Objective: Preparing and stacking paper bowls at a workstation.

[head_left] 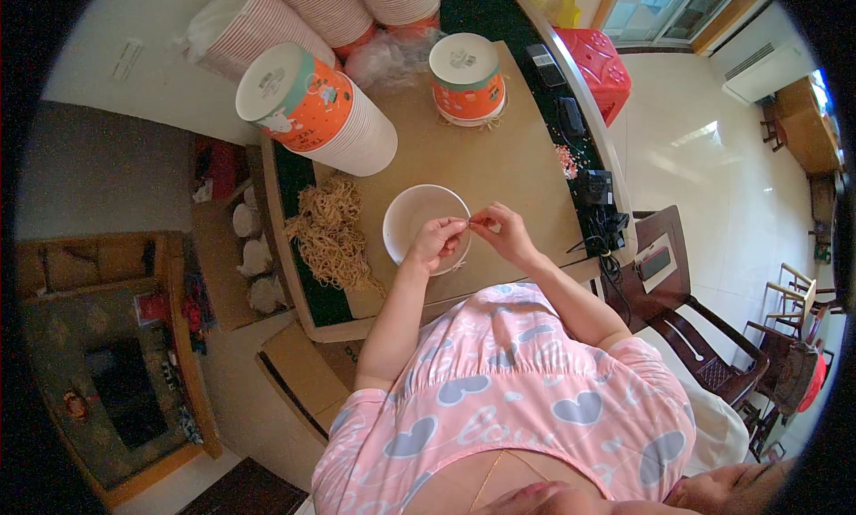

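Head view. The person stood at a brown worktop, both forearms entering from below. The left hand rested on the near rim of a white paper bowl, fingers curled closed; it appeared to pinch one end of a thin strand, though the strand was too fine to confirm. The right hand was just beside the bowl's right edge, thumb and forefinger pinched shut on what looked like the other end of the same strand. The two hands nearly touched above the rim. The bowl sat upright on the worktop, directly before the person, and seemed empty.

Judgement on method: the pinch should stay at the fingertips, the strand taut and low over the rim, and the bowl steadied by the left hand so it does not slide.

Count:
- One open white bowl.
- One pile of tan elastic bands, left of the bowl, partly overhanging the dark green edge.
- One short upside-down stack of orange-printed bowls at the far side.
- One long stack lying tilted to the far left.
- Three wrapped stacks behind, partly cut off.
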A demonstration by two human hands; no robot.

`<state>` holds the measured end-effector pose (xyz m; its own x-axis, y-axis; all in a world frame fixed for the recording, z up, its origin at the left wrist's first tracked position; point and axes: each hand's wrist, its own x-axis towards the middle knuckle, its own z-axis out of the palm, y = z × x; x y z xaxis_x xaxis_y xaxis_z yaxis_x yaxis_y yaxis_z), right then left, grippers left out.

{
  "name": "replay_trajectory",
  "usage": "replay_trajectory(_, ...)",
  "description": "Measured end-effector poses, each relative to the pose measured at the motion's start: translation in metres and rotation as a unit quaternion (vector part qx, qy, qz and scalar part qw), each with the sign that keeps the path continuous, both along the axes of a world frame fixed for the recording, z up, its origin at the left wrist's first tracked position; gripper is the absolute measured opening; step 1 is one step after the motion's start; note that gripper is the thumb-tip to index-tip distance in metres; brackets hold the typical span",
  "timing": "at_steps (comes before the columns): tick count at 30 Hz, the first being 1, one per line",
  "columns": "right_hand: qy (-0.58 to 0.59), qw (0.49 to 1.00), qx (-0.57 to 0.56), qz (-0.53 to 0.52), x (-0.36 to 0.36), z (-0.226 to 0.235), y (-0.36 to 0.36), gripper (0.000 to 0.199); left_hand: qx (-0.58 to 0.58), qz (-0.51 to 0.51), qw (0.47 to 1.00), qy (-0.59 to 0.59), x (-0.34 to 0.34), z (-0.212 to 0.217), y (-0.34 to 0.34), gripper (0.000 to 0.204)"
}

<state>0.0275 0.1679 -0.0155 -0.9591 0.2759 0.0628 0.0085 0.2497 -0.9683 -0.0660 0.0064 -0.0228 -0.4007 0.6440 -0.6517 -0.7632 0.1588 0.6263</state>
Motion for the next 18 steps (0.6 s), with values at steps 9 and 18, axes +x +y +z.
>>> replay_trajectory(9,0.001,0.999,0.025,0.033,0.0,0.004,0.006,0.006,-0.075,-0.023,0.985,0.155,0.003,0.022,0.007,0.009)
replay_trajectory(18,0.007,0.999,-0.007,0.031,0.005,-0.002,0.007,0.008,-0.069,-0.014,0.985,0.157,0.002,0.022,0.011,0.006)
